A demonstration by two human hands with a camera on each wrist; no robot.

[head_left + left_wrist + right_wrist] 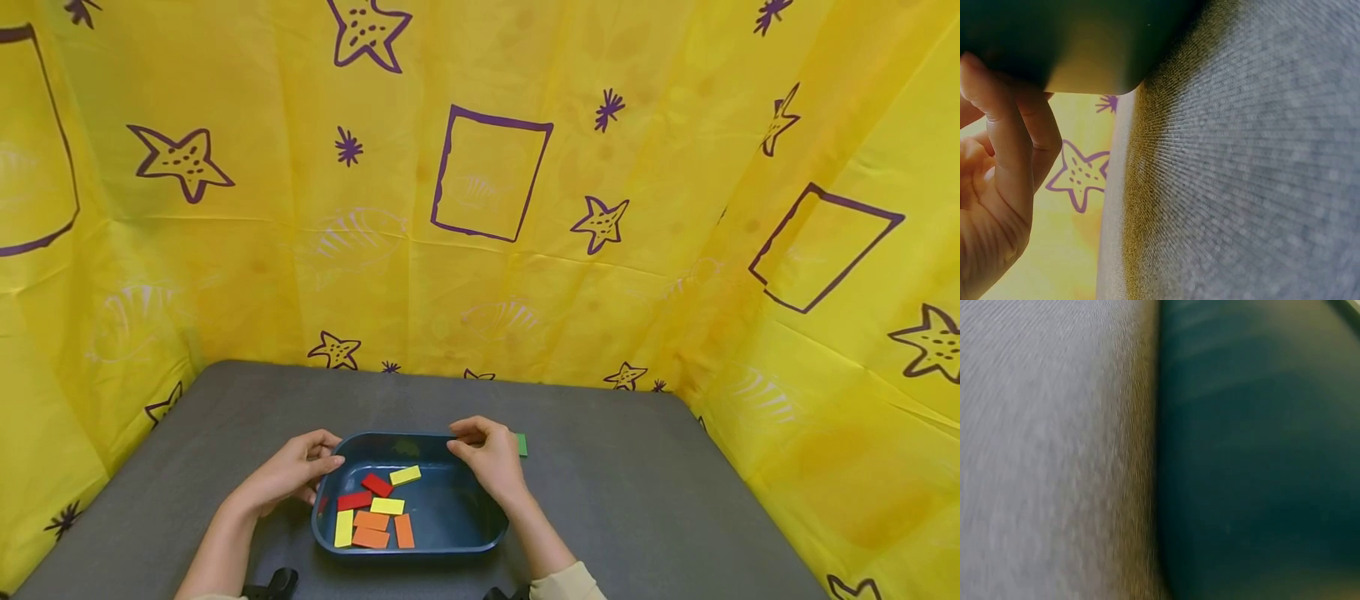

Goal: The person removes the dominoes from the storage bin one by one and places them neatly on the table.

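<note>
A dark blue rectangular plastic tub (457,512) with rounded corners sits on the grey table. At its upper left corner my left hand (296,468) grips the rim, thumb on top and fingers against the outer wall. My right hand (491,458) pinches the far rim near the right corner, its forearm crossing over the tub's right side. Red blocks (355,501), yellow blocks (387,506) and orange blocks (404,531) lie flat in the tub's left half. Just right of my right hand, a green block (522,445) is partly hidden. The right wrist view shows the tub's wall (1254,456), but no fingers.
The grey table (637,500) extends around the tub on all sides. Yellow cloth (525,275) printed with purple starfish and fish hangs behind it and along both sides. Dark straps or devices (282,582) show near the wrists at the bottom edge.
</note>
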